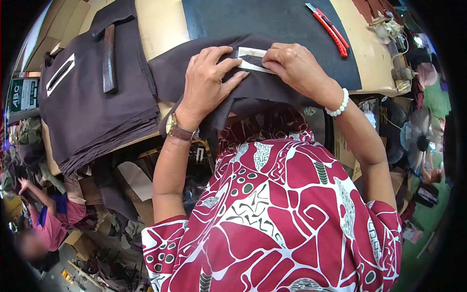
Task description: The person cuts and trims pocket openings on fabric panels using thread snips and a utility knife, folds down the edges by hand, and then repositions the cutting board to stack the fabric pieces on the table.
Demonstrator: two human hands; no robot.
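Observation:
A dark brown fabric panel (170, 63) lies in front of me at the table's edge, partly draped toward my body. On it sits a white rectangular patch (247, 51) with a slit-like opening, dark cloth showing inside. My left hand (210, 75) grips the panel at the patch's left end, thumb and index finger bent close together. At the other end, my right hand (296, 65) pinches the cloth by the opening, fingertips pressed together. What exactly lies between those fingertips is hidden.
A stack of dark fabric panels (97, 121) lies left, with a hammer (110, 61) on top and a similar white slit patch (60, 74). A red cutter knife (331, 31) rests on the black mat (292, 22). Another person (51, 214) is at far left.

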